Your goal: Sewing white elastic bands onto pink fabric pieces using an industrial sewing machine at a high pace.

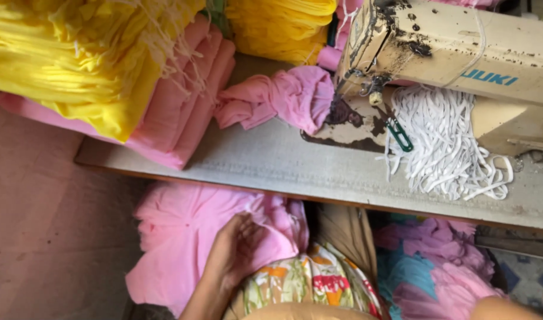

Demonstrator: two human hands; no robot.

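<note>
Gathering the pink cloth bundle (188, 237) below the sewing table (283, 166) goes best, I judge, if the left hand (236, 249), fingers loosely spread on its folds, closes fully before lifting; the right hand is unseen.

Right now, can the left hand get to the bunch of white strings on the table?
Probably not straight away: the left hand is below the table edge on pink cloth, and the white strings lie far across.

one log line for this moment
left hand: on pink cloth bundle in lap | right hand: out of view | cream sewing machine: idle | white elastic cords: on table
</note>
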